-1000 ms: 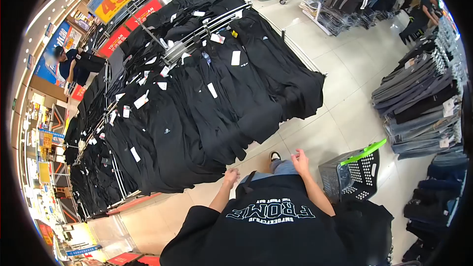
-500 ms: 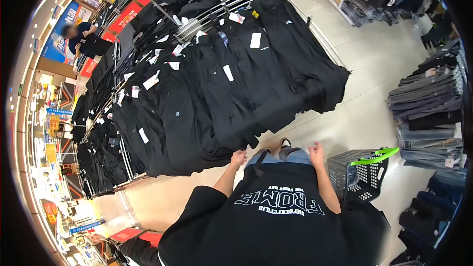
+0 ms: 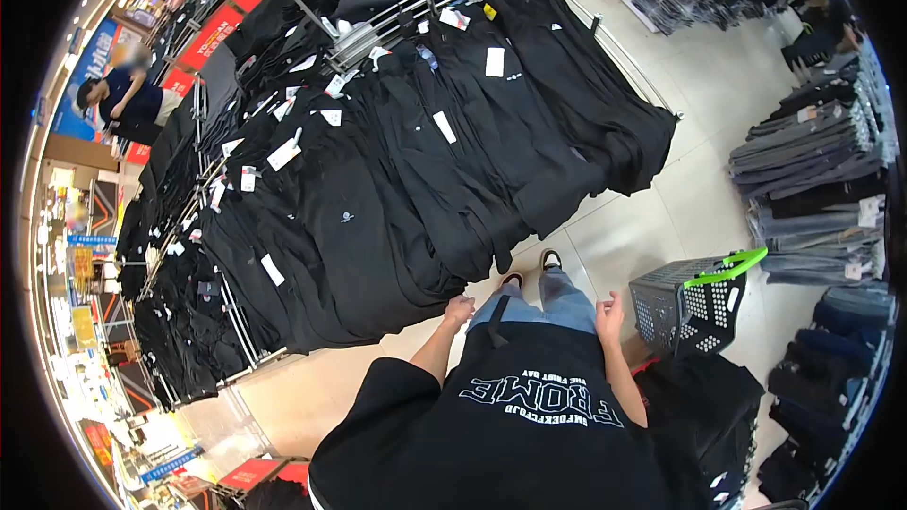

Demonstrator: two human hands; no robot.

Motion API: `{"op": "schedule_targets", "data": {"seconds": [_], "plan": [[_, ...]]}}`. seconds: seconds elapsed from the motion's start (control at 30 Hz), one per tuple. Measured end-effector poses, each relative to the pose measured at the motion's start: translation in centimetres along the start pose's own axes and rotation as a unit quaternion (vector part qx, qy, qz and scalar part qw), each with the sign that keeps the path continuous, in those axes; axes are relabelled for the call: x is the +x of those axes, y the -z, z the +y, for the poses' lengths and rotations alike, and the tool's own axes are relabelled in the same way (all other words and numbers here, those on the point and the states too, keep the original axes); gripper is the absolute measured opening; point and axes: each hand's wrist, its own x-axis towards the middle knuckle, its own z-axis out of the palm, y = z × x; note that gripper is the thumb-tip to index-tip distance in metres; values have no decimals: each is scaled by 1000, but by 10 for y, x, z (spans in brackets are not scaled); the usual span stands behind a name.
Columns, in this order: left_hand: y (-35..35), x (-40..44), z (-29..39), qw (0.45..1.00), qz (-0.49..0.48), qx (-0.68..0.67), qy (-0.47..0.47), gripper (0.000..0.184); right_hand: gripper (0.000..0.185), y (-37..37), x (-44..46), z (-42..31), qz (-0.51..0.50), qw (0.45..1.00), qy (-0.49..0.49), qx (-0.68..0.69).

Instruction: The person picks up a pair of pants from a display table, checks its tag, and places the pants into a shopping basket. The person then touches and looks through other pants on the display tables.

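Observation:
My left hand (image 3: 459,310) hangs beside my left hip, its fingers curled in, and I see nothing in them. Just past it hangs the lower edge of the black garments (image 3: 397,208) on a metal rack; whether the hand touches them I cannot tell. On the other side, my right hand (image 3: 609,315) is held by my right thigh with its fingers apart and nothing in them. A grey perforated shopping basket (image 3: 661,307) with a green handle (image 3: 727,269) stands to the right of that hand.
White tags hang among the black garments. Stacked jeans and trousers (image 3: 812,208) line the right side. More black clothing (image 3: 699,416) lies close behind the basket. At the far left a person (image 3: 132,99) stands behind the rack, near red signs (image 3: 208,36). Pale floor tiles (image 3: 699,179) run between the displays.
The view has shifted, and the basket appears slightly higher. More black clothing shows at my right. My hands keep much the same pose beside my hips.

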Motion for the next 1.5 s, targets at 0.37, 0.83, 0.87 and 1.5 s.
{"op": "schedule_targets", "data": {"seconds": [0.37, 0.83, 0.87, 1.5], "plan": [[7, 22, 7, 989, -36, 140, -32, 32, 47, 3, -89, 78, 161, 982, -94, 17], [-122, 8, 54, 950, -47, 259, -166, 32, 47, 57, -129, 141, 241, 925, -215, 203], [-135, 2, 52, 943, -54, 271, -188, 32, 47, 59, -132, 155, 251, 911, -241, 223], [-449, -98, 93, 743, -313, 553, -210, 22, 39, 166, -256, 241, 620, 673, -318, 245]]}}
